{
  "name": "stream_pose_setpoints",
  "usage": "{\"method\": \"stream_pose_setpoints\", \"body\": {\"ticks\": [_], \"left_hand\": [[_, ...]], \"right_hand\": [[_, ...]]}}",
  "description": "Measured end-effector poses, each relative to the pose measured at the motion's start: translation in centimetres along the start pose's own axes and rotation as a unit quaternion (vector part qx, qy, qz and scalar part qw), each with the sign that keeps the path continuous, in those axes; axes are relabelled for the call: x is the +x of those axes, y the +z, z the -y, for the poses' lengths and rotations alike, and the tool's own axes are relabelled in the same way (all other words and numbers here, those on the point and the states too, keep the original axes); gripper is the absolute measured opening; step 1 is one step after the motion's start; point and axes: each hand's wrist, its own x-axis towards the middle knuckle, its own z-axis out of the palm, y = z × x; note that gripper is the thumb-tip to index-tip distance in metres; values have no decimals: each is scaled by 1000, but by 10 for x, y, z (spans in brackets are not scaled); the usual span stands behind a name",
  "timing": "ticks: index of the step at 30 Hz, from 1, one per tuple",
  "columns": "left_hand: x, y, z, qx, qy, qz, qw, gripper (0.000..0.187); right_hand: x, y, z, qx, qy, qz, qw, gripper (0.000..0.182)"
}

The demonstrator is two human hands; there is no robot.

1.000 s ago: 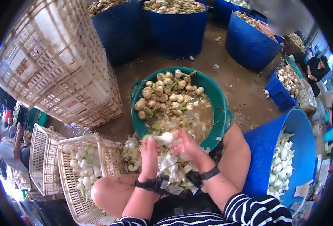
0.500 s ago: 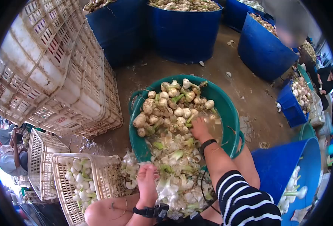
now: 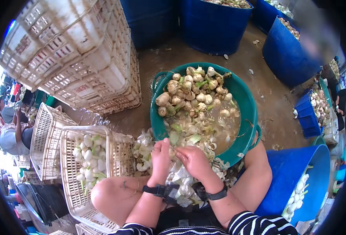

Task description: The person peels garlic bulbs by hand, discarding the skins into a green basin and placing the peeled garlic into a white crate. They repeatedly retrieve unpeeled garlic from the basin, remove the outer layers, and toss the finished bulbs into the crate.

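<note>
My left hand (image 3: 160, 159) and my right hand (image 3: 195, 159) meet above the near rim of a green tub (image 3: 252, 105). The fingers of both are closed; a thin bit of something shows between them, but what they hold is too small to make out. Inside the tub, unpeeled garlic bulbs (image 3: 188, 92) with green stems are heaped at the far side, beside murky water (image 3: 224, 129). Pale garlic peelings (image 3: 182, 184) pile up below my hands, between my legs and over the tub's near edge.
A white crate (image 3: 120, 156) with peeled garlic (image 3: 90, 156) stands to my left, under tall stacked crates (image 3: 83, 74). At my right lies a tilted blue barrel (image 3: 278, 168) with peeled bulbs (image 3: 297, 199). Blue drums (image 3: 216, 29) of garlic line the back. A person (image 3: 14, 133) sits far left.
My right hand has come back from the garlic heap in the tub to my left hand. The left hand has risen slightly. The view has shifted, so the tub appears further right and higher.
</note>
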Motion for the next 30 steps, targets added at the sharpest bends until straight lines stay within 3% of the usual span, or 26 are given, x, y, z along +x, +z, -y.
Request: {"method": "stream_pose_setpoints", "body": {"ticks": [2, 4, 5, 9, 10, 11, 12, 13, 14, 15, 16, 17, 18, 20, 21, 22, 24, 25, 26, 27, 28, 29, 30], "left_hand": [[2, -9, 5, 1, 47, 32, 998, 31], [3, -11, 4, 94, 80, 118, 985, 30], [2, -12, 0, 81, 54, 139, 986, 32], [-6, -12, -11, 83, 16, 180, 980, 27], [-8, -9, -9, 82, 19, 184, 979, 27], [-10, -6, -5, 75, 96, 187, 975, 27], [-11, -5, -1, 67, 172, 189, 965, 28], [-13, -11, -11, 128, 215, 221, 943, 35], [-15, -12, -17, 127, 215, 222, 943, 35], [-17, -12, -20, 35, 135, 246, 959, 40], [-18, -12, -21, -57, 53, 267, 960, 45], [-4, -15, -13, 128, 94, 277, 948, 55], [-5, -16, -7, 128, 95, 279, 947, 55], [-32, -16, -38, 310, 138, 315, 886, 57], [-40, -12, -36, 276, 281, 275, 877, 52], [-42, -13, -33, 278, 280, 276, 876, 52], [-40, -12, -30, 379, 493, 218, 752, 43], [-38, -13, -30, 375, 519, 216, 737, 31], [-36, -10, -23, 374, 517, 218, 738, 31], [-32, -5, -11, 192, 387, 213, 876, 26], [-28, -2, -3, -2, 231, 193, 954, 22], [-22, 0, -6, -171, 73, 120, 975, 20], [-17, -6, -10, -335, -24, 148, 930, 28]], "right_hand": [[-10, -4, 10, -77, -33, 8, 996, 14], [-18, -5, 12, -143, -62, 66, 985, 14], [-21, -6, 12, -94, -97, 58, 989, 16], [-24, 1, 0, -77, -12, 7, 997, 13], [-23, 2, -4, 89, 104, 4, 991, 15], [-22, 2, -8, 252, 214, 2, 944, 17], [-22, 2, -11, 407, 314, 1, 858, 19], [-24, -5, -5, 459, 335, 16, 823, 24], [-26, -7, -2, 459, 335, 15, 823, 24], [-29, -8, 0, 317, 238, 28, 918, 23], [-32, -9, 2, 162, 132, 41, 977, 23], [-33, -9, 4, 88, 88, 0, 992, 23], [-33, -8, 3, 87, 88, -3, 992, 23], [-30, -2, -7, 155, 174, -92, 968, 23], [-25, 6, -40, 275, 236, -63, 930, 23], [-19, -8, -35, 400, 353, -14, 846, 24], [-18, -15, -43, 467, 366, 8, 805, 23], [-18, -15, -38, 467, 366, 7, 805, 23], [-20, -16, -28, 531, 330, -16, 780, 23], [-23, -18, -19, 591, 293, -38, 751, 24], [-27, -20, -14, 590, 293, -38, 751, 24], [-35, -18, -9, 592, 249, -53, 765, 25], [-41, -16, -4, 593, 205, -68, 776, 26]]}}
